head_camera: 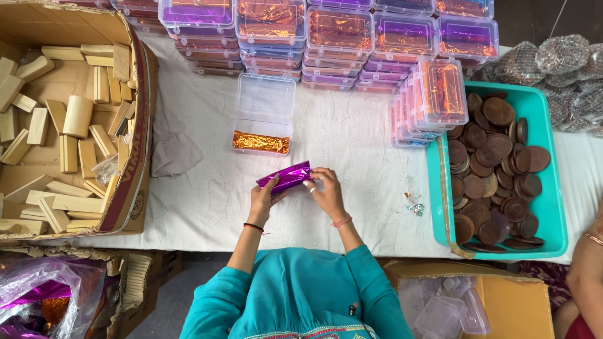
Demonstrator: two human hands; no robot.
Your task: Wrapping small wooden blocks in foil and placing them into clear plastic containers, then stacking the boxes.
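Item logged: I saw left hand (262, 199) and right hand (325, 190) clamped on purple foil-wrapped block (284, 177), near open clear box (263, 123).

Purple foil packet (284, 177) in hands; open clear box (264, 114) holds orange packet (260, 142).

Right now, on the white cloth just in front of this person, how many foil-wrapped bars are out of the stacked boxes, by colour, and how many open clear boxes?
Purple foil-wrapped bar, held between the left hand and the right hand: 1
Orange foil-wrapped bar, lying in the open box: 1
Open clear plastic box, lid up: 1
Total: 3
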